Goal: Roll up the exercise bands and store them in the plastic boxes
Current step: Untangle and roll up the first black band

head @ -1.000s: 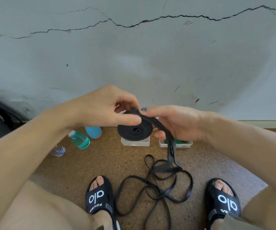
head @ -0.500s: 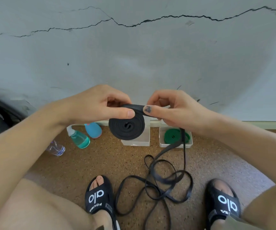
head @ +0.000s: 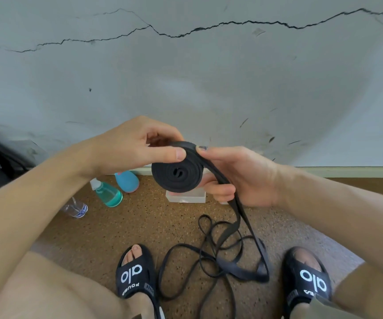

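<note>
Another turn went onto the black band's coil.

The left hand (head: pixel 137 148) pinched the coil (head: pixel 177 174) by thumb and fingers, while the right hand (head: pixel 238 178), which had been up at the coil's top edge, now curled round the band's tail (head: pixel 234 199) lower down; slack (head: pixel 211 256) lay on the floor, the plastic box (head: pixel 185 196) beyond.

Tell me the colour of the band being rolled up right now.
Black, a plain coil with no pattern: the band shows best in the head view, held between the left hand and right hand.
</note>
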Demonstrator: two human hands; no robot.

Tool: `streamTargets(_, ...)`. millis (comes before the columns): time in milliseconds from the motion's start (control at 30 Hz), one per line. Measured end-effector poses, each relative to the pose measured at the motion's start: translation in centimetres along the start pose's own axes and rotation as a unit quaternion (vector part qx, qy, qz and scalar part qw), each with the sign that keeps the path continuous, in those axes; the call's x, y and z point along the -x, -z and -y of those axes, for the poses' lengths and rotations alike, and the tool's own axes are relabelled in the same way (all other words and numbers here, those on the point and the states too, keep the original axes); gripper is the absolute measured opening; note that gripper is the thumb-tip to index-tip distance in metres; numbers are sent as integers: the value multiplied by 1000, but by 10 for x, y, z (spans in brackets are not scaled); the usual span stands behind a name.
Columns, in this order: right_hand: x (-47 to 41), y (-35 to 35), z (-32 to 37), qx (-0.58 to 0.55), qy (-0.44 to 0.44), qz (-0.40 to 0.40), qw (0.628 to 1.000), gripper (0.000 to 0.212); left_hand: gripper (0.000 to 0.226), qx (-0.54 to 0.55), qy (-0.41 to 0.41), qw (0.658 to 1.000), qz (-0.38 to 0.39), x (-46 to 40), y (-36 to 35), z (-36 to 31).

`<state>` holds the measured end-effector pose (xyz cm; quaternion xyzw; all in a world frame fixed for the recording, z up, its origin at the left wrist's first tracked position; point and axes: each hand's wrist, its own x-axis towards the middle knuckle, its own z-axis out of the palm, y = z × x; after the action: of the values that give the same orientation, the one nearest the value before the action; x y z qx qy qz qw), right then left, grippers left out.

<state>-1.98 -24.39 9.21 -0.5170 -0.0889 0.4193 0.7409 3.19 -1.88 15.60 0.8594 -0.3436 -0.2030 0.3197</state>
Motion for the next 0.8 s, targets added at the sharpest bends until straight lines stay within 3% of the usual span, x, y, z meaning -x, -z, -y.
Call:
streamTargets(167,-5,-8,-6,83,-34,-60,994,27,33,-149,-5,987,62,-4,-19,-9)
streamTargets(367,1,-8,1,72,-66,-7,995,58,21,-53,-15,997,47,-1,-14,-8)
streamTargets(467,0,-5,4,8,-45,37,998,47,22,-26,-26,999,20,2,-9,-5)
streamTargets(567,-1,-5,4,-2,-19,-2,1000,34,17,-28,-20,999,6,2,-4,-3)
streamTargets(667,-2,-10,5,51,-29,-68,996,37,31,-79,-5,996,33,-2,-11,-5)
streamTargets(800,-2,-16,5,97,-44,-62,992,53,29,-88,-19,995,44,-8,-18,-8)
